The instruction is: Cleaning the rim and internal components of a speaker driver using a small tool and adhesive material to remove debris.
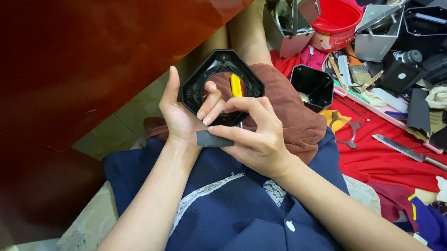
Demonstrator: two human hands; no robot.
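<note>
My left hand (183,118) grips a black hexagonal housing (197,82) with a round opening, fingers curled through the hole. My right hand (253,136) pinches a screwdriver with a yellow and orange handle (236,85) that pokes through the opening, and also presses a flat black strip (209,139) under its thumb. Both hands work over my lap, above a brown cloth (291,109) and blue garment (230,204).
A dark red wooden panel (70,74) fills the left. To the right on a red cloth (385,155) lie a knife (412,153), another black hexagonal shell (313,85), grey metal housings (285,22), a red bucket (338,16), a metal ring bracket (347,134) and mixed tools.
</note>
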